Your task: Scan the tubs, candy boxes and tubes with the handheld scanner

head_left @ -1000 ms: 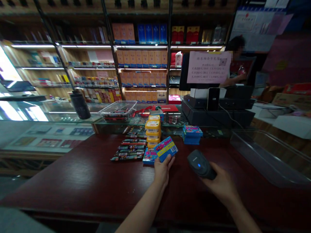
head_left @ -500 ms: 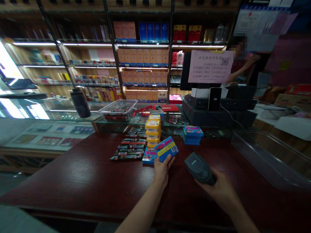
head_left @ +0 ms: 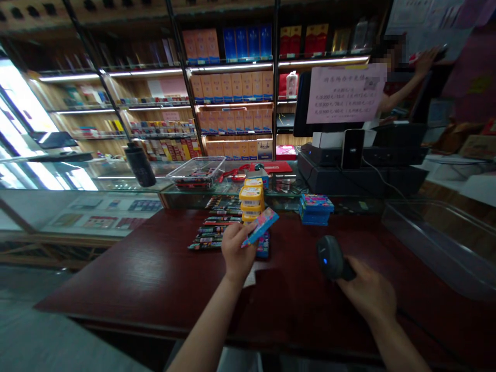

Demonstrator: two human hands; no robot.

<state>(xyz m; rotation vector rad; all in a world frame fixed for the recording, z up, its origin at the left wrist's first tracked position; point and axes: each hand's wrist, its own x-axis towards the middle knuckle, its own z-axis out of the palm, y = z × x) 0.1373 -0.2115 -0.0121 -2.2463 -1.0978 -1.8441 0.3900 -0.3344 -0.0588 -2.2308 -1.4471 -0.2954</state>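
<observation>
Between the fingers of my left hand (head_left: 237, 252) is a flat blue and pink candy box (head_left: 262, 226), tilted with a narrow side showing. Another blue box (head_left: 263, 246) lies on the table just behind that hand, partly covered by it. My right hand (head_left: 370, 289) grips a dark barcode scanner (head_left: 329, 257), with a blue light showing on it. Yellow-lidded tubs (head_left: 251, 194) stand stacked beyond my left hand. To their left, several dark slim packets (head_left: 211, 237) lie in rows. A stack of blue and pink boxes (head_left: 315, 211) sits behind the scanner.
A clear plastic bin (head_left: 437, 248) stands on the right of the dark red table (head_left: 155, 279). On the glass counter are a clear tray (head_left: 196, 173), a black bottle (head_left: 140, 165), a phone (head_left: 352, 149) and a monitor with a pink sign (head_left: 344, 95). Another person (head_left: 403, 93) is behind it.
My left hand has turned the candy box from its barcode face to a narrow side. The scanner in my right hand has turned, and its blue light now shows. The view has shifted slightly.
</observation>
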